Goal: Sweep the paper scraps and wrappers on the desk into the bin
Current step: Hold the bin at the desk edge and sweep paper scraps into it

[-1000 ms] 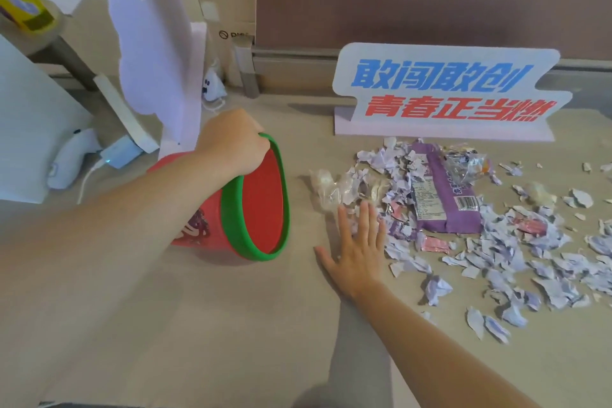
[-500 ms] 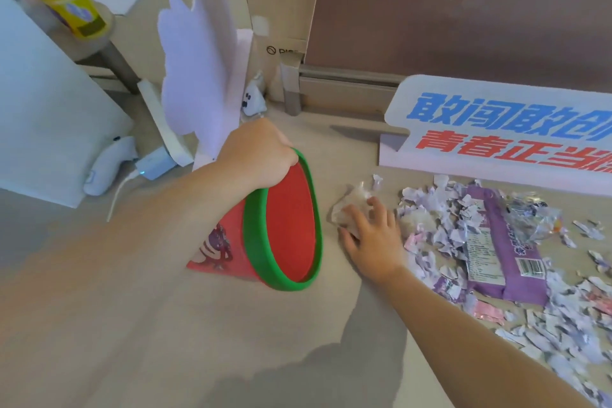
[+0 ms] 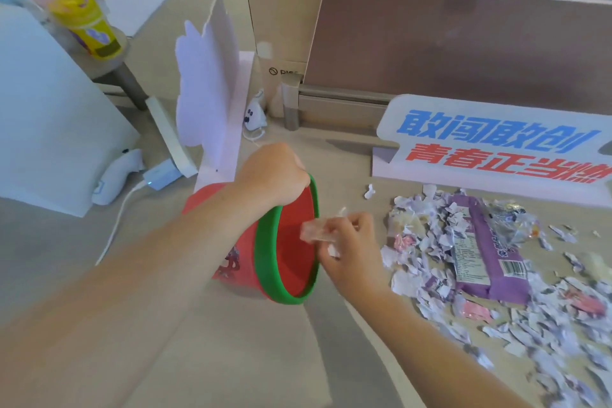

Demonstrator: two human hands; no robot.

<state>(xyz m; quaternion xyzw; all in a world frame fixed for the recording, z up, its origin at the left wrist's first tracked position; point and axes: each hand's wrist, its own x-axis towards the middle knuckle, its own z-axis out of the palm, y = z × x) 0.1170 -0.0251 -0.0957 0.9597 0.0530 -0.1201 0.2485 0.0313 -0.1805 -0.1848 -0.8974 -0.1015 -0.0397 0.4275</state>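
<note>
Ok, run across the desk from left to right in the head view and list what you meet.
White handheld device → left hand gripping the rim of the tilted red bin → right hand pinching a clear wrapper at the bin's mouth → purple wrapper among the paper scraps.

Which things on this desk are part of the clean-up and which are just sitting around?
Part of the job:
red bin, tipped, held by left hand
clear wrapper in right hand
paper scraps
purple wrapper

Just lying about:
slogan sign
PICO boxes
yellow bottle
white controller
</note>
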